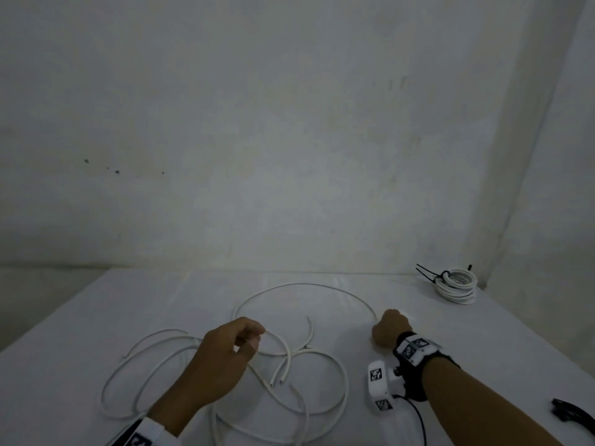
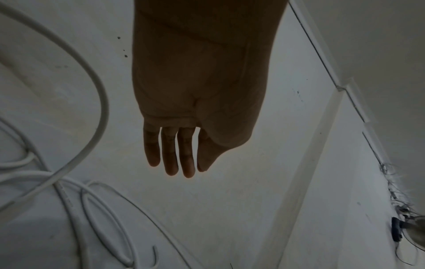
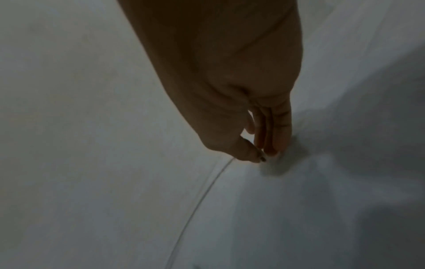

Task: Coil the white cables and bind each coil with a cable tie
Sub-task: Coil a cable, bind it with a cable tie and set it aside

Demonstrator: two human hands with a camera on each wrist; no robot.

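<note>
Several loose white cables (image 1: 346, 381) lie tangled on the white table (image 1: 96, 317) in front of me. One long cable (image 1: 302, 284) arcs across the middle of the table. My right hand (image 1: 384, 326) pinches that arc's right end against the table; the right wrist view shows thumb and fingers of the right hand (image 3: 264, 156) closed where the cable (image 3: 207, 189) ends. My left hand (image 1: 257, 338) hovers over the tangle with loosely curled fingers. In the left wrist view the left hand (image 2: 181, 169) holds nothing, and cables (image 2: 103, 109) lie below it.
A stack of coiled white cables (image 1: 457, 286) bound with black cable ties (image 1: 428, 275) sits at the table's back right corner. More black cable ties (image 1: 573, 416) lie at the right front edge. Walls stand close behind and to the right.
</note>
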